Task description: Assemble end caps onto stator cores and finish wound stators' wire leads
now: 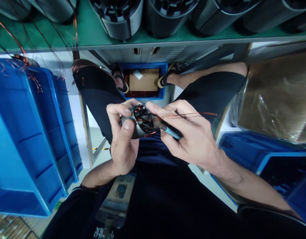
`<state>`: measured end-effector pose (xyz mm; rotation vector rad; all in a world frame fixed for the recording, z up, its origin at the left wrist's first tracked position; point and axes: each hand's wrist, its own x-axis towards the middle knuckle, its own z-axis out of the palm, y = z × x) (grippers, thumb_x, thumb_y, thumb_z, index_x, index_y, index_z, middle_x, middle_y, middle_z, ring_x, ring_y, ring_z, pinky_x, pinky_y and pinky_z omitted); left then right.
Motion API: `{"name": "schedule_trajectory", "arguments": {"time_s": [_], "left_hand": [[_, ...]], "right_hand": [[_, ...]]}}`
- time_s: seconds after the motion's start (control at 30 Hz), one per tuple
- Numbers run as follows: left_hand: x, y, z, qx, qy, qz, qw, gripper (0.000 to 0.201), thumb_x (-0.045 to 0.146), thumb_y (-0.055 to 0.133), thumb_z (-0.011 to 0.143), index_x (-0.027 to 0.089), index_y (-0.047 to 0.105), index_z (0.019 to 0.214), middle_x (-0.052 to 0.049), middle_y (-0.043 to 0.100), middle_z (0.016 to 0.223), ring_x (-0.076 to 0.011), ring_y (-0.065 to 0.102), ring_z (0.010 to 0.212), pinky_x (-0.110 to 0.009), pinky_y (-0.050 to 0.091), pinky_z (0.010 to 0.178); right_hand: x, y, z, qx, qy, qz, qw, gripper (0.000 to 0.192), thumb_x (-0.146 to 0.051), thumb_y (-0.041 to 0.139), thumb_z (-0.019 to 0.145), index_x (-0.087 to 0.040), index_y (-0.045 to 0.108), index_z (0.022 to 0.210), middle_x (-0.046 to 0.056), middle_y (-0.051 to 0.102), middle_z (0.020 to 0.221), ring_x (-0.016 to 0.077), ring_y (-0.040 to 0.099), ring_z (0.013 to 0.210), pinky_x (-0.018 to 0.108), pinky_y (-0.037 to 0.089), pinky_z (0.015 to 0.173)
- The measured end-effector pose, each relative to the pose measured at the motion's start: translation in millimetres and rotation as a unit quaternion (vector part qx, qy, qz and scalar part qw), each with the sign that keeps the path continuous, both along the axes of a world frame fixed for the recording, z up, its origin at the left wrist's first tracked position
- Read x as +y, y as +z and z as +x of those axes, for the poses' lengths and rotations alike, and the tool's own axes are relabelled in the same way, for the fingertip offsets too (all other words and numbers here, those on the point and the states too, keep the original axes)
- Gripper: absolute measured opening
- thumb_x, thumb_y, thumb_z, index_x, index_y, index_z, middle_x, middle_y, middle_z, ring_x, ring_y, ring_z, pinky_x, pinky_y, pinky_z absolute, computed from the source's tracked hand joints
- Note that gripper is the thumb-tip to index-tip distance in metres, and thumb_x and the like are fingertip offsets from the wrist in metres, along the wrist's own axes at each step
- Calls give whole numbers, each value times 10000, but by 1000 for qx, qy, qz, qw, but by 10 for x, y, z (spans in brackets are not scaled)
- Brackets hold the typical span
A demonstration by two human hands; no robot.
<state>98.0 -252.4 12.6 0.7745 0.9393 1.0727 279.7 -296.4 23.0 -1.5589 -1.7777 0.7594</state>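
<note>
Far to the left of the hands stands a row of stacked blue bins [30, 139], open ends turned away so their contents cannot be seen; loose copper wire [18, 49] trails over their top edge. The left hand [123, 139] is clamped around a dark slotted motor core [141, 122], thumb pressed on its near side and fingers curled over the far side, holding it above the lap. The core lies between the 2 hands, its slotted face tilted up toward the camera. The right hand [190, 132] touches the core from the right, its forefinger on the rim, and grips a blue-handled tool [171, 132] whose tip points left into the slots; thin copper strands [187, 115] run rightward from the core across its knuckles. Beyond the hands, between the feet, a small blue tray [144, 81] holds reddish wire scrap, a cardboard piece and a white packet. To the right sits another blue bin [267, 156], its contents dark and unclear.
</note>
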Motion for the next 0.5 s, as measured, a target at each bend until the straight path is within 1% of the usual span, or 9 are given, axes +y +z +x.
{"name": "schedule_trajectory", "arguments": {"time_s": [0.07,0.1,0.13,0.2,0.3,0.37,0.43,0.47,0.5], "left_hand": [[-8,16,0,8,-8,6,1000,230,424,794,1086,312,601,1140,-52,655,1262,-219,730,1016,-435,735,938],[-11,25,0,16,-10,8,1000,241,431,801,1082,312,597,1131,-57,651,1262,-239,734,1076,-455,723,986],[-13,35,2,25,-11,8,1000,245,438,802,1079,310,597,1123,-62,649,1264,-255,728,1111,-478,707,1026],[-12,54,11,43,-6,15,999,249,441,806,1065,306,602,1108,-70,646,1264,-269,706,1111,-506,679,1052],[-3,68,34,54,6,21,998,235,432,796,1060,294,610,1098,-78,652,1262,-277,677,1109,-500,642,1028],[3,62,50,50,14,29,998,243,429,811,1042,291,618,1092,-76,660,1245,-273,676,1092,-472,626,987],[8,44,64,45,17,29,998,253,437,829,1031,296,628,1092,-72,662,1239,-263,673,1074,-450,622,973],[12,33,68,42,15,24,999,252,440,831,1036,298,631,1096,-70,658,1245,-255,670,1075,-440,624,979],[17,20,68,38,12,17,999,246,437,824,1050,297,630,1103,-69,652,1250,-248,668,1085,-429,624,991]], "right_hand": [[7,14,-5,16,-2,9,1000,564,-51,623,1040,-217,782,1554,72,850,1190,216,819,1089,394,747,1066],[11,22,0,25,-2,6,1000,527,-60,626,1048,-222,804,1517,55,857,1147,191,822,1027,345,752,1009],[15,30,9,34,0,1,999,499,-73,633,1055,-231,820,1489,36,858,1102,167,819,956,300,750,944],[21,45,32,55,5,-20,998,483,-94,650,1055,-253,834,1473,8,853,1040,138,803,849,251,735,851],[26,63,55,61,7,-36,997,501,-88,655,1049,-253,834,1487,23,869,1087,145,811,873,263,736,881],[27,71,55,33,-5,-22,999,455,-104,673,1063,-249,855,1453,33,870,1083,155,816,890,269,733,899],[40,71,49,13,-13,-8,1000,397,-124,695,1083,-264,881,1405,17,871,1025,150,822,851,248,724,861],[57,64,47,17,-13,-3,1000,386,-123,702,1088,-275,889,1389,7,884,1027,149,843,863,239,724,860],[82,47,48,33,-11,-4,999,386,-116,706,1090,-279,893,1385,2,905,1073,153,875,920,236,728,891]]}}
